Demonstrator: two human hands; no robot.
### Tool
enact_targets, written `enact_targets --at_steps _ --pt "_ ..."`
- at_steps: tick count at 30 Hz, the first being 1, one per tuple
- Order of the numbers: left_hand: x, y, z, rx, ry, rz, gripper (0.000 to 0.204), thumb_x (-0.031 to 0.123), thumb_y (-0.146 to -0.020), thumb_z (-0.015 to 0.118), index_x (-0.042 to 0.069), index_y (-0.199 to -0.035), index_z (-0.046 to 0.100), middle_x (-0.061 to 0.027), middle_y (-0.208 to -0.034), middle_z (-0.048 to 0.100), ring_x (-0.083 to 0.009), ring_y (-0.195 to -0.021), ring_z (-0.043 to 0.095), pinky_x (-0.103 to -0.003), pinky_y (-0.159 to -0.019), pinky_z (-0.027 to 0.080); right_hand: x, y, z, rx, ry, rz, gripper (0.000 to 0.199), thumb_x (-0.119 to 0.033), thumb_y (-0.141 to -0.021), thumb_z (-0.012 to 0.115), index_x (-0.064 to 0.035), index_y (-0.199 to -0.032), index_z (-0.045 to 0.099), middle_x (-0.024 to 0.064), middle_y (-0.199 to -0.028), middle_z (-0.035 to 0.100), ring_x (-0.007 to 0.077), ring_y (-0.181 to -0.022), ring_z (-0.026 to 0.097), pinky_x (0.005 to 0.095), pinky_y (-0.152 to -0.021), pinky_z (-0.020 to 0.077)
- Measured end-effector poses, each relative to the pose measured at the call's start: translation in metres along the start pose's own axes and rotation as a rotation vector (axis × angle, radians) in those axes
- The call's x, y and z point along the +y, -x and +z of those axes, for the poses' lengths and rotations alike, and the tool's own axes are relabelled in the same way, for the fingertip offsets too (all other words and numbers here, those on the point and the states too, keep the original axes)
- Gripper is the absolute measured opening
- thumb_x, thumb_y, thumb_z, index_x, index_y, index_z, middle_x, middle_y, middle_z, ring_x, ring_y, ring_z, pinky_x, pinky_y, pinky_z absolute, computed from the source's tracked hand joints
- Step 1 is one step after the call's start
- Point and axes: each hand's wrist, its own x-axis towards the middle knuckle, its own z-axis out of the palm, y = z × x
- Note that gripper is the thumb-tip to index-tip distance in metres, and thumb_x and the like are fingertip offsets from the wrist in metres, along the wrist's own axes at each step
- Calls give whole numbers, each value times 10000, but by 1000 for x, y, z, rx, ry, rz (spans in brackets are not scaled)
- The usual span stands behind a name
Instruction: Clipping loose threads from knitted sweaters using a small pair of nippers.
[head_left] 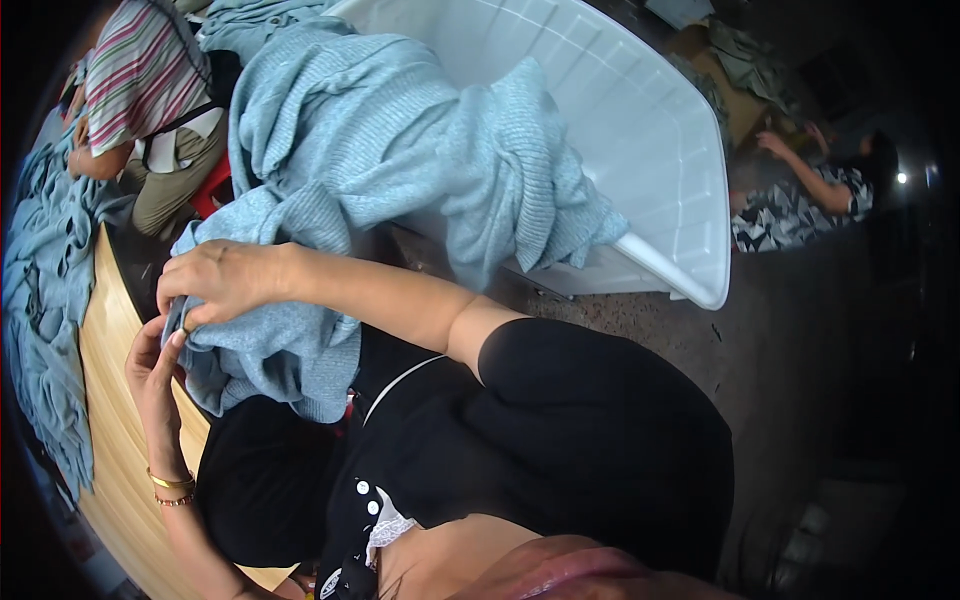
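A light blue knitted garment point(285, 350) hangs bunched between my body and the table's edge. My right hand point(222, 283) reaches across from the right and pinches a fold near the garment's edge. Just below it, my left hand point(155, 365), with bracelets at the wrist, holds the same edge between thumb and fingers. The two hands are close together, and the fabric hides part of the fingertips. More light blue knitwear point(400, 140) lies heaped over the near side of a large white plastic bin point(655, 120).
At the left, a pale wooden table point(120, 370) carries a pile of similar blue knits point(45, 310). Beyond it a person in a striped top point(150, 75) sits close by. Another person in patterned clothing point(800, 205) is at the far right, past the bin.
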Motion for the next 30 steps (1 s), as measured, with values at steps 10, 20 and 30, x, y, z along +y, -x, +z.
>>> enact_targets --at_steps 10,20,30 --pt "-4 -2 4 11 -100 139 196 72 -851 707 50 -1013 598 67 -745 557 12 -587 443 -146 -471 313 20 3 10 -38 -202 111 341 -267 -634 796 -53 -883 702 104 -794 659 237 -748 643 339 -659 504" --pt "-6 -3 -1 -6 -147 105 136 51 -843 710 29 -949 627 57 -697 561 5 -544 442 -151 -446 318 27 8 18 -49 -316 273 367 -199 -596 834 -31 -895 704 59 -812 698 154 -735 651 280 -659 506" --pt "3 -1 9 16 -175 75 77 49 -858 691 30 -909 637 56 -704 565 5 -545 445 -149 -440 329 38 12 27 0 -355 267 345 -181 -587 842 -25 -863 707 64 -804 703 148 -746 653 278 -675 511"
